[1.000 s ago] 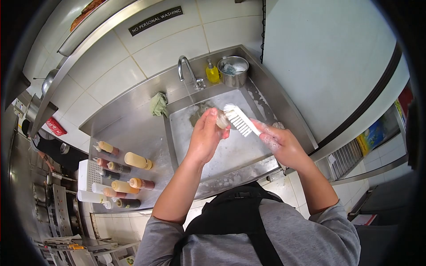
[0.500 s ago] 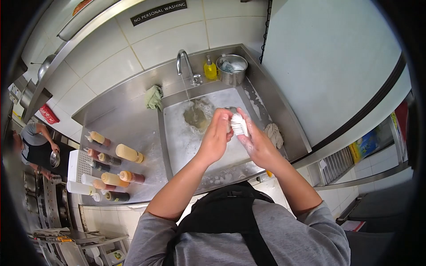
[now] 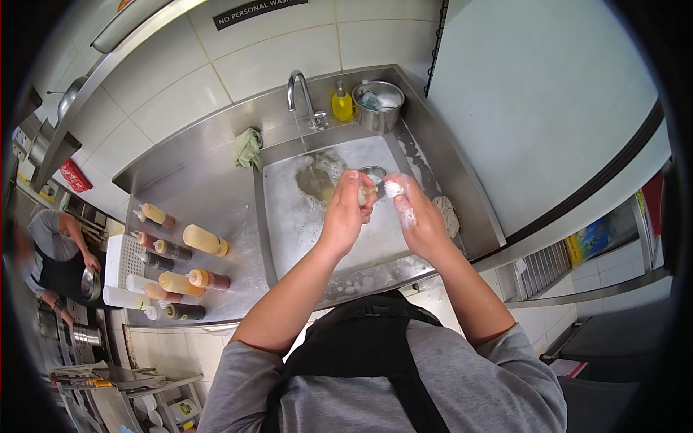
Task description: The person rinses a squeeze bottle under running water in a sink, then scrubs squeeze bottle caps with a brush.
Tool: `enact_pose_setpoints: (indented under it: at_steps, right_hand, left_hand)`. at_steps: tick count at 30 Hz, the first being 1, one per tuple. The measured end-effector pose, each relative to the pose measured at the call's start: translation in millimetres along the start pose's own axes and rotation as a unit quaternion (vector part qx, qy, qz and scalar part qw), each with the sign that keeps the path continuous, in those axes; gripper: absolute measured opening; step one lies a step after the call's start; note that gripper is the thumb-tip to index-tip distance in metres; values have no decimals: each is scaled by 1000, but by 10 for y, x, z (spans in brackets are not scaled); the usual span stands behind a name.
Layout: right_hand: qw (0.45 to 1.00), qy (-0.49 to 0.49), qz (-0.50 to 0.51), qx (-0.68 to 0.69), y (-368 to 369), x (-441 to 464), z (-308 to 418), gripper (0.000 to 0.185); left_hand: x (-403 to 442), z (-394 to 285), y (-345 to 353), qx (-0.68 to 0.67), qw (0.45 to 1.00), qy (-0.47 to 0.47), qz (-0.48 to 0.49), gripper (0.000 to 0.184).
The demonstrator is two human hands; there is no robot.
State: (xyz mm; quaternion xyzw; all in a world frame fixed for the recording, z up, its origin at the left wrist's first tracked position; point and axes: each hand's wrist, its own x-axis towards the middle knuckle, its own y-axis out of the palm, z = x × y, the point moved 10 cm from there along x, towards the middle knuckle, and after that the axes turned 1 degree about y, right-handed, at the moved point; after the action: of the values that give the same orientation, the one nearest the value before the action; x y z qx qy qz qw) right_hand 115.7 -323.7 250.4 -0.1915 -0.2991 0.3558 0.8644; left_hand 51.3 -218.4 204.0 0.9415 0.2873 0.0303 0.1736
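Both my hands are raised over the soapy sink [image 3: 289, 249]. My left hand [image 3: 345, 211] has its fingers closed around a small pale tan piece [image 3: 369, 192], mostly hidden, so its kind is unclear. My right hand [image 3: 424, 225], streaked with suds, is closed on a white scrub brush [image 3: 394, 189], of which only a foamy end shows. A small gap separates the brush from the left hand. Behind the hands, a small round metal container [image 3: 374, 173] sits in the foam.
The tap [image 3: 297, 94] runs into the sink. Behind stand a yellow soap bottle [image 3: 342, 105] and a steel pot [image 3: 379, 108]. A green cloth [image 3: 247, 148] lies left; several squeeze bottles [image 3: 206, 240] cover the left counter. Another person [image 3: 65, 249] holds a metal bowl at far left.
My hands have moved apart slightly. The brush has turned in my right hand, its bristles no longer plainly visible, and the pale piece in my left hand now shows. The view has shifted a little.
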Motion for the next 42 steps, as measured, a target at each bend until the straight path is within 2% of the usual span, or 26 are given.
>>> enact_pose_setpoints:
  at_steps: [10,12,14,17,22,32,34,35,37,42]
  right_hand:
    - [1000,11,-14,-15,-5,-22,-90,22]
    - [999,34,-2,24,-1,-26,-96,20]
    - [1000,15,-19,12,1,-28,-106,19]
    - [999,2,-29,-19,-17,-30,-44,18]
    - [999,-5,-31,-25,-54,-25,27,17]
    - [995,-46,-46,-70,-57,-47,140,16]
    - [994,-52,-43,-82,-61,-40,149,16]
    - [996,-38,-32,-73,-53,-27,121,16]
    - [997,-22,-21,-65,-52,-21,74,16]
    - [999,24,23,38,-32,-9,-21,19]
  left_hand:
    - [-16,28,124,29,999,1,25,38]
    - [-11,33,140,37,999,7,24,37]
    - [-9,23,151,44,999,13,25,37]
    - [-10,-1,156,59,998,27,20,37]
    - [-13,-123,156,124,985,122,15,33]
    - [-40,-177,167,166,974,154,-4,30]
    - [-71,-237,200,239,957,161,3,27]
    - [-61,-235,181,239,958,161,3,27]
    - [-94,-344,269,301,922,240,33,24]
    - [-105,-406,309,314,917,239,50,24]
